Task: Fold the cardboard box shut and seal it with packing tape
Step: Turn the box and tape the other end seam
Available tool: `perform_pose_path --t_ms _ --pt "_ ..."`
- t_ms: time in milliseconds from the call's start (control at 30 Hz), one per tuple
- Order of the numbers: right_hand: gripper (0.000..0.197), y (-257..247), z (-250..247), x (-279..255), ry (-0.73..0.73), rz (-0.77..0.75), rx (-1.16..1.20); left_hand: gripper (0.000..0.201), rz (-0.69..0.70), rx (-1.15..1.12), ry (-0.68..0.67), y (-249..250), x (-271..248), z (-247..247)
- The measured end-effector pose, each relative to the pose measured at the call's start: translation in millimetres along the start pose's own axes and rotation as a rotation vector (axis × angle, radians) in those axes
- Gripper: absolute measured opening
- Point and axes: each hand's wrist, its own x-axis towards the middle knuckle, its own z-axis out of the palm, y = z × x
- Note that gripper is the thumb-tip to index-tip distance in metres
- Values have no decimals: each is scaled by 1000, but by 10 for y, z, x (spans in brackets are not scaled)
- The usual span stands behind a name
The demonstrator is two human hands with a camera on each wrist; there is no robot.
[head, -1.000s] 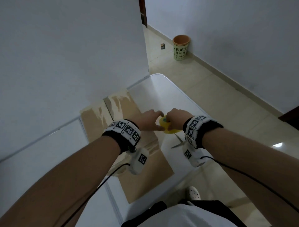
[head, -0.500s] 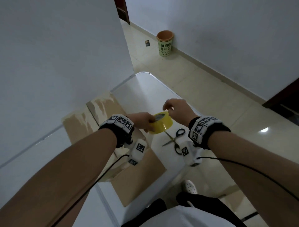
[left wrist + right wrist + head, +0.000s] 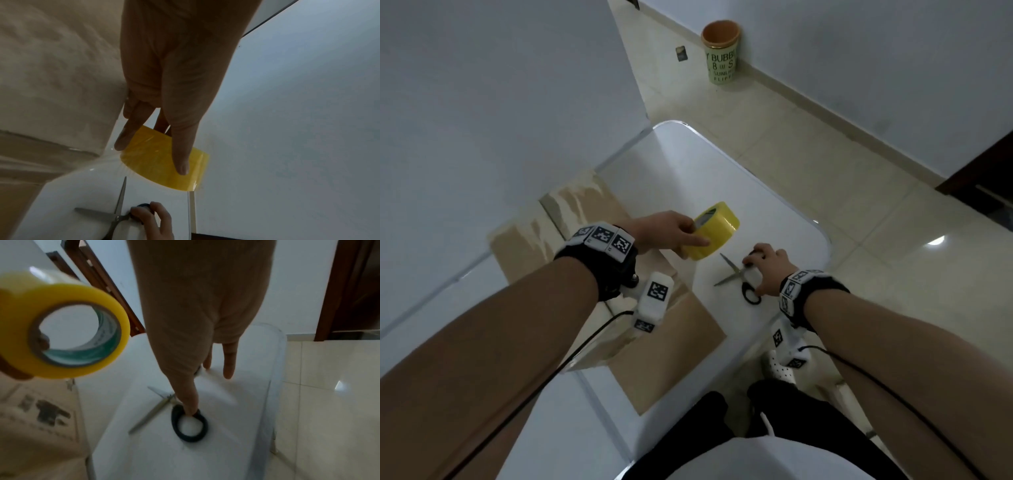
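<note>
My left hand [image 3: 688, 236] grips the yellow packing tape roll [image 3: 717, 229] above the white table, thumb on the outer band [image 3: 180, 162], a fingertip inside the core [image 3: 44, 341]. A shiny clear strip seems to run from the roll [image 3: 156, 162] toward the cardboard box [image 3: 51, 81]. The brown box [image 3: 681, 346] lies under my left wrist, partly hidden by the arm. My right hand [image 3: 756, 270] rests low on the table, on the scissors [image 3: 732, 275]. Its thumb presses into one black handle loop [image 3: 189, 425] and its fingers curl over the other handle [image 3: 144, 207].
The white table [image 3: 722, 171] ends just right of the scissors with a rounded edge [image 3: 822, 236]. Beyond it is tiled floor with an orange-rimmed bin [image 3: 720, 51] by the wall. A white wall runs along the table's left side. My shoe [image 3: 779, 368] shows below the table edge.
My right hand has let go of the tape roll and dropped to the scissors on the table. My left hand has kept the roll and lifted it slightly up and away.
</note>
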Motion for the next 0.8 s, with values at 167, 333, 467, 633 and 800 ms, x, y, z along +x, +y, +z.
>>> perform_pose_path --t_ms 167,333,467,633,800 --pt "62 -72 151 50 91 21 -18 36 -14 -8 10 -30 20 28" --pt "34 -79 261 20 182 122 23 20 23 -80 -19 -23 -14 22" --pt "36 -62 239 -10 165 145 23 23 51 -139 -51 -17 -29 18" --pt "26 -73 96 -82 183 126 -40 21 60 -186 -62 -35 -11 25" --pt "22 -85 -39 -109 75 187 106 22 59 -168 -55 6 -46 29"
